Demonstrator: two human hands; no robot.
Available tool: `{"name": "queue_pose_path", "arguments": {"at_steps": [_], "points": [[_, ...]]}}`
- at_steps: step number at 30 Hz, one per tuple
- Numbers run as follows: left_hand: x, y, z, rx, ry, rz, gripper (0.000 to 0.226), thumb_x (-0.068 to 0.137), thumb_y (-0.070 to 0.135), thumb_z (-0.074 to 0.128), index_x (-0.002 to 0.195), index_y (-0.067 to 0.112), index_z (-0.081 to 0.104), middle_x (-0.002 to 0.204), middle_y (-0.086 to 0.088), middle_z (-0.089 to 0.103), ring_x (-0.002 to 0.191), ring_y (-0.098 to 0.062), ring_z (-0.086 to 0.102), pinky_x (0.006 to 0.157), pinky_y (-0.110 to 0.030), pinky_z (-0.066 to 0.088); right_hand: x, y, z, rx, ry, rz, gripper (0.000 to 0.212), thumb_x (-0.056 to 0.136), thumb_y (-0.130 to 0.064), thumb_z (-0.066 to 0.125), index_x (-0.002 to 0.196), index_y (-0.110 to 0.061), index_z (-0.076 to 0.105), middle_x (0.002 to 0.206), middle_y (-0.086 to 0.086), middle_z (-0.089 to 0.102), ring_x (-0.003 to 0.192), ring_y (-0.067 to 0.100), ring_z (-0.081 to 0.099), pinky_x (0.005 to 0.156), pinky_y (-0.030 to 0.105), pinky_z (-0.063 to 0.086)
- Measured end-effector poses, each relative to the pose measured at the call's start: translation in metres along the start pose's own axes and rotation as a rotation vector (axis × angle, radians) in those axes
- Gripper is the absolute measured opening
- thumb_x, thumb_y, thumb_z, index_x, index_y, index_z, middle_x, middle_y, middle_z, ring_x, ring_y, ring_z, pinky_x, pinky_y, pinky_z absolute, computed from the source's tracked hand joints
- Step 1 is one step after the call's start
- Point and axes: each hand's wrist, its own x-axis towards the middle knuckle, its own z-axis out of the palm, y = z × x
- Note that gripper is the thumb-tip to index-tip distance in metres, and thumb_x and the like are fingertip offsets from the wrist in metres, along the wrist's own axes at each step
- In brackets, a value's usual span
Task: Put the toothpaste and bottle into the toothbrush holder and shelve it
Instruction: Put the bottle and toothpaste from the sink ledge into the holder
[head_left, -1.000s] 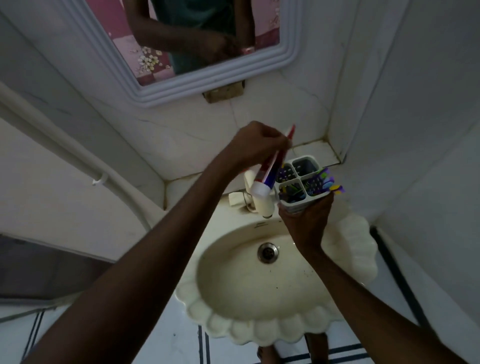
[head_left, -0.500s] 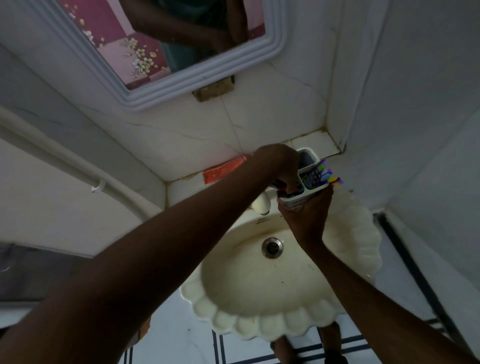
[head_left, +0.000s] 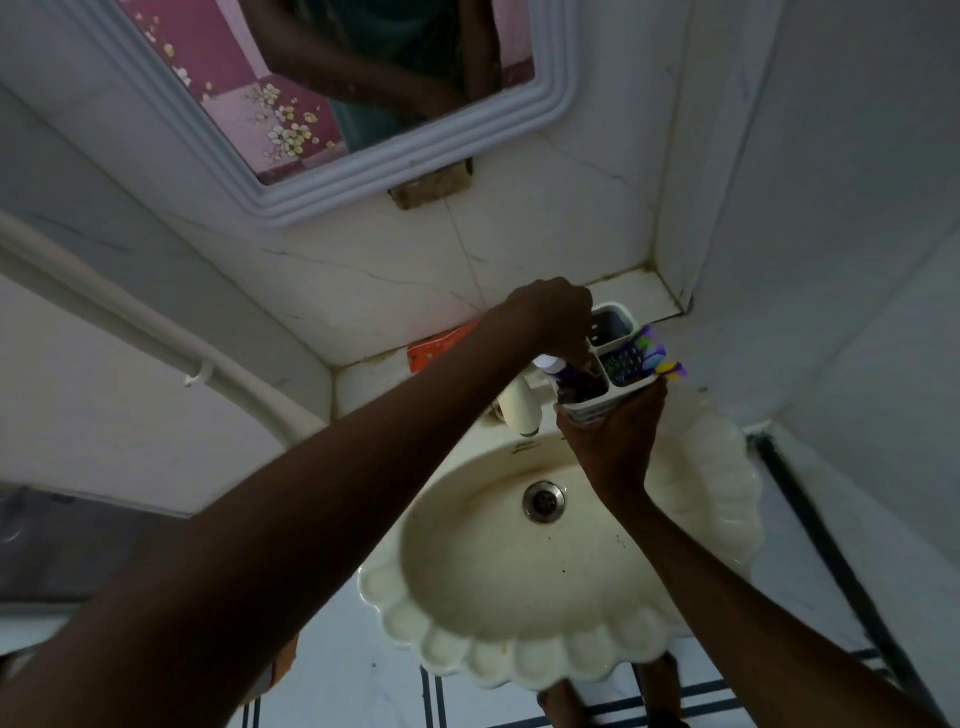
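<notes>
Above the sink (head_left: 545, 660), the right hand (head_left: 615, 441) grips the holder (head_left: 610, 358) from below. Its left-near compartment holds the toothpaste (head_left: 563, 371), pinched by the left hand (head_left: 553, 312); toothbrushes (head_left: 647, 356) fill the right one; the far one looks empty.

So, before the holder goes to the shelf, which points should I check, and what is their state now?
1. Right hand supports the toothbrush holder from below: ok.
2. Holder upright over the sink: slightly tilted, ok.
3. Toothpaste fully seated in its compartment: not ok, white cap end sticks out.
4. Left hand clear of the holder: not ok, fingers at the rim.
5. Bottle inside the holder: cannot tell.
6. Corner ledge free: ok.
</notes>
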Motion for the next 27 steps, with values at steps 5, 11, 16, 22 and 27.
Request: {"name": "queue_pose_path", "arguments": {"at_steps": [5,11,16,22,27], "points": [[-0.004,-0.003,-0.006,-0.013,0.035,0.041,0.046,0.079,0.037,0.076,0.114,0.009,0.068,0.111,-0.01,0.071,0.099,-0.024,0.065,0.085,-0.036,0.057,0.001,0.001,0.0,-0.029,-0.018,0.019,0.114,0.071,-0.052,0.085,0.148,0.007,0.026,0.142,0.024,0.047,0.132,0.032,0.053,0.104,0.037,0.054],[-0.007,0.014,0.013,0.013,0.152,0.06,0.047,0.084,0.035,0.071,0.123,0.01,0.064,0.117,-0.012,0.068,0.102,-0.027,0.067,0.079,-0.035,0.053,0.001,0.002,0.001,0.024,-0.025,0.036,0.117,0.067,-0.043,0.091,0.15,0.003,0.022,0.143,0.023,0.045,0.133,0.033,0.052,0.106,0.032,0.051],[-0.013,-0.002,0.012,-0.054,0.158,0.107,0.04,0.081,0.038,0.075,0.116,0.019,0.071,0.113,-0.003,0.072,0.103,-0.021,0.067,0.079,-0.03,0.049,0.001,0.001,0.001,0.0,-0.031,0.049,0.117,0.066,-0.042,0.092,0.148,0.007,0.024,0.141,0.024,0.047,0.13,0.032,0.054,0.103,0.023,0.046],[-0.014,-0.001,0.018,0.0,0.19,0.141,0.039,0.08,0.032,0.074,0.119,0.025,0.07,0.119,-0.004,0.07,0.109,-0.024,0.064,0.085,-0.034,0.05,0.002,-0.001,0.001,0.01,-0.008,0.02,0.116,0.067,-0.042,0.091,0.15,-0.003,0.02,0.143,0.025,0.046,0.132,0.036,0.053,0.103,0.043,0.055],[-0.018,-0.01,0.025,-0.08,0.257,0.132,0.041,0.084,0.036,0.07,0.122,0.021,0.068,0.114,-0.005,0.072,0.104,-0.024,0.067,0.085,-0.037,0.056,0.001,-0.001,0.001,-0.014,-0.015,0.013,0.117,0.066,-0.04,0.094,0.15,-0.008,0.019,0.142,0.027,0.047,0.131,0.038,0.054,0.105,0.038,0.052]]}}
